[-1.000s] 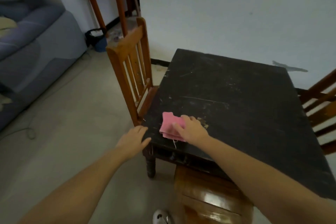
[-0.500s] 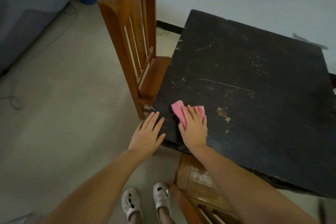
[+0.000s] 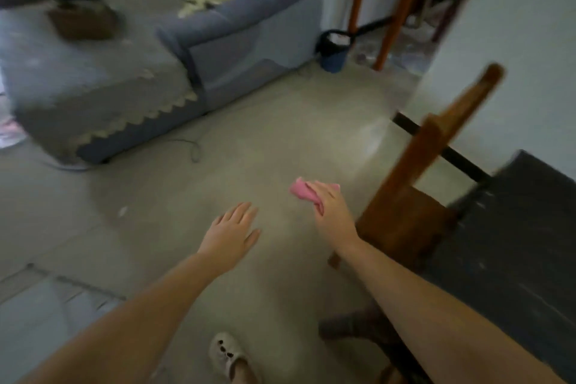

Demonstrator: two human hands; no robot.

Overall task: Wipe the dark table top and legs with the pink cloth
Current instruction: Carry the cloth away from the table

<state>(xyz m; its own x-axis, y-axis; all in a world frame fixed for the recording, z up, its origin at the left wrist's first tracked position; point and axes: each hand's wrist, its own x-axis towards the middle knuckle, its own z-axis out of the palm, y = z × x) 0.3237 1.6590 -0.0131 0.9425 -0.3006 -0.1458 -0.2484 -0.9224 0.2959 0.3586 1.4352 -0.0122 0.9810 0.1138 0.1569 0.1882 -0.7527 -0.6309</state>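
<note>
- A person's right hand (image 3: 330, 212) grips the bunched pink cloth (image 3: 307, 193) in mid-air above the bare floor (image 3: 249, 140), left of a wooden chair (image 3: 414, 196).
- The left hand (image 3: 230, 229) hangs open, fingers straight, holding nothing.
- The dark table (image 3: 523, 243) stands at far right, apart from both hands.
- A blue sofa (image 3: 243, 34) lines the far wall.

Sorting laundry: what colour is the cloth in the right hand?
Pink; the cloth shows in the head view.
</note>
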